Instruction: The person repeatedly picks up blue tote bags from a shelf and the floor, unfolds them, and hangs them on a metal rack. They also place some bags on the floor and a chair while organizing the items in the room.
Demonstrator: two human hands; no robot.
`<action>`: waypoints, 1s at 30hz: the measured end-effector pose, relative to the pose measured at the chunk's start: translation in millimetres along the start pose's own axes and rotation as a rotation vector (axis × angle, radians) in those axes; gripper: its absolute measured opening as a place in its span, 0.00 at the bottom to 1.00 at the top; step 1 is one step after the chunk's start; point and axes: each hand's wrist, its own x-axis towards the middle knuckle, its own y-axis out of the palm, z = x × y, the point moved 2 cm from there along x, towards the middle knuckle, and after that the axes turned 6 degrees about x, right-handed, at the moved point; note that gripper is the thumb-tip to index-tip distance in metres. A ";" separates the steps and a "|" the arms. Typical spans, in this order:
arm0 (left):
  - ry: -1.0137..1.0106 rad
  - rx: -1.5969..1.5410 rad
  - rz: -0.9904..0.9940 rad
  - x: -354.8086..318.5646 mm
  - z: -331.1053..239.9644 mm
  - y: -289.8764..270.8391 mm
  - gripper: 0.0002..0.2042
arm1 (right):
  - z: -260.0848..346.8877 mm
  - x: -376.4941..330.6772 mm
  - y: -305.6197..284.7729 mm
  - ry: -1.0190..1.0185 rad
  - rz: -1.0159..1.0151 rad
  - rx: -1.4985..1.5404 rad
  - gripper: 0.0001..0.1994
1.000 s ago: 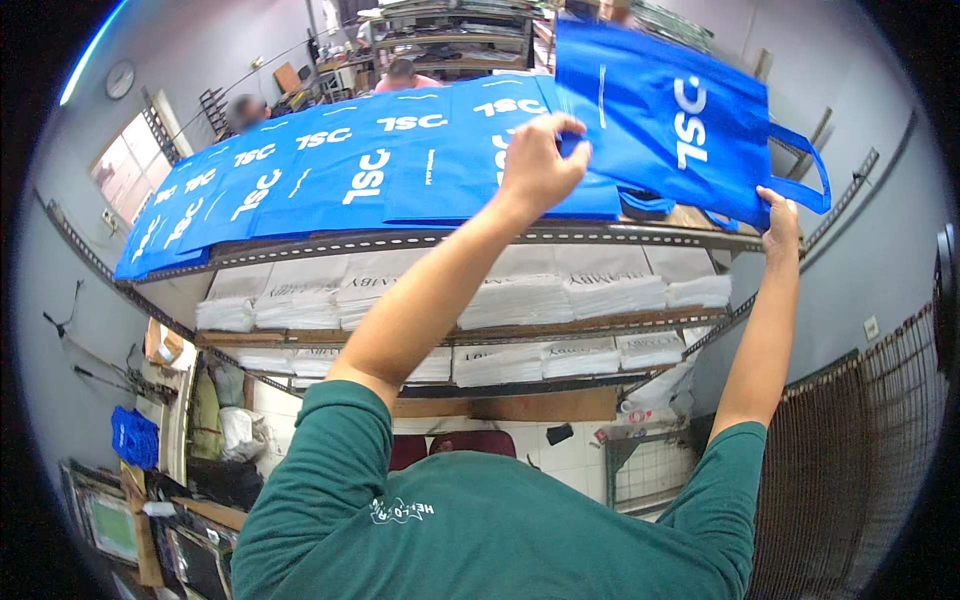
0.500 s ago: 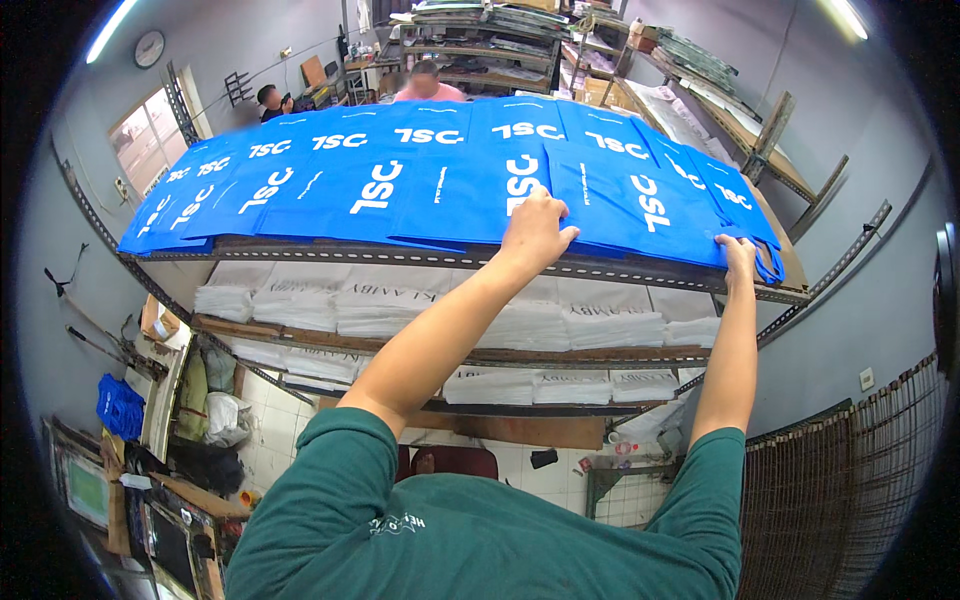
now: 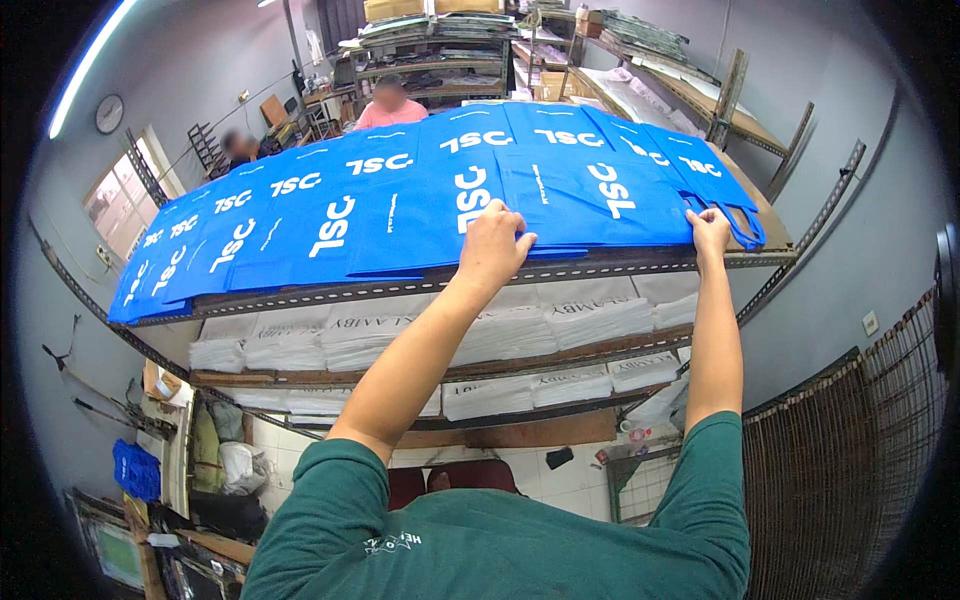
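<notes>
Blue fabric tote bags with white print lie flat and overlapping along the top of a metal rack. My left hand (image 3: 495, 243) is at the near left end of one blue tote bag (image 3: 570, 215), its fingers bent and closed on the fabric. At that bag's right end, my right hand (image 3: 709, 230) pinches the corner between thumb and fingers. Blue handle loops (image 3: 745, 228) stick out beside the right hand, over the brown board. The fingertips of my left hand are partly hidden.
Stacks of folded white fabric (image 3: 500, 335) fill the shelves below. The rack's perforated metal edge (image 3: 600, 262) runs under my forearms. Beyond the rack are a person in pink (image 3: 392, 105) and another at the left. A slatted panel (image 3: 850, 490) stands at right.
The view has turned, so the rack and bags sit further left and tilt. Both hands stay on the same bag, whose right-end handle loops now show more openly.
</notes>
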 end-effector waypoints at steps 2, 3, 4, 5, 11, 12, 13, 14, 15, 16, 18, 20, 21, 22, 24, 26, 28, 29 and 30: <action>0.004 0.001 0.018 1.1 -1.6 3.3 0.10 | -8.0 3.2 -2.7 -0.045 -0.015 -0.062 0.11; -0.003 0.006 0.018 1.6 -0.1 2.9 0.10 | -4.0 3.5 0.0 -0.061 -0.011 -0.092 0.11; 0.012 0.028 -0.010 1.9 1.9 3.4 0.10 | -1.1 3.3 1.9 -0.077 -0.007 -0.122 0.11; 0.026 0.050 -0.039 2.0 4.8 4.6 0.10 | -1.0 3.5 3.0 -0.078 0.000 -0.132 0.12; 0.056 0.107 -0.169 -13.5 -0.1 -18.0 0.14 | 9.2 -8.5 1.0 -0.063 -0.081 -0.131 0.15; 0.084 0.129 -0.229 -22.7 -7.0 -26.9 0.15 | 5.1 -10.6 -4.8 -0.073 -0.141 -0.087 0.16; 0.139 0.081 -0.266 -32.7 -13.2 -34.2 0.15 | -1.4 -12.1 -13.5 -0.084 -0.204 -0.048 0.17; 0.193 0.033 -0.303 -46.6 -16.5 -43.2 0.15 | -9.1 -19.3 -25.4 -0.155 -0.283 0.042 0.15; 0.241 0.002 -0.345 -65.0 -14.6 -52.7 0.15 | -15.5 -33.8 -34.3 -0.226 -0.352 0.148 0.12; 0.285 -0.049 -0.325 -88.9 -3.7 -55.3 0.14 | -23.3 -55.9 -40.2 -0.274 -0.396 0.264 0.11; 0.311 -0.131 -0.208 -147.7 23.7 -46.8 0.13 | -81.5 -105.3 -58.7 -0.122 -0.456 0.321 0.13; 0.158 -0.124 0.042 -217.4 63.3 -18.7 0.13 | -114.4 -192.2 -70.0 0.334 -0.365 0.529 0.15; 0.040 -0.115 0.192 -252.0 81.5 -0.7 0.13 | -200.3 -238.3 -85.6 0.425 -0.300 0.531 0.17; -0.073 -0.045 0.310 -294.6 110.9 18.7 0.15 | -246.8 -300.1 -85.3 0.501 -0.250 0.456 0.16; -0.383 0.072 0.601 -417.4 187.0 61.1 0.18 | -254.8 -429.5 -84.2 0.679 0.063 0.649 0.18; -0.611 0.130 0.907 -522.5 244.8 75.9 0.20 | -262.0 -520.4 -72.8 0.704 0.457 0.882 0.22; -0.859 0.172 1.167 -633.3 277.5 69.9 0.22 | -268.3 -563.2 -63.1 0.348 0.808 0.077 0.22; -1.012 0.208 1.274 -673.0 297.1 68.8 0.23 | -278.1 -571.3 -66.1 0.137 0.878 -0.156 0.22; -1.178 0.154 1.184 -684.6 304.9 58.1 0.26 | -294.3 -571.4 -81.1 -0.041 0.851 -0.258 0.22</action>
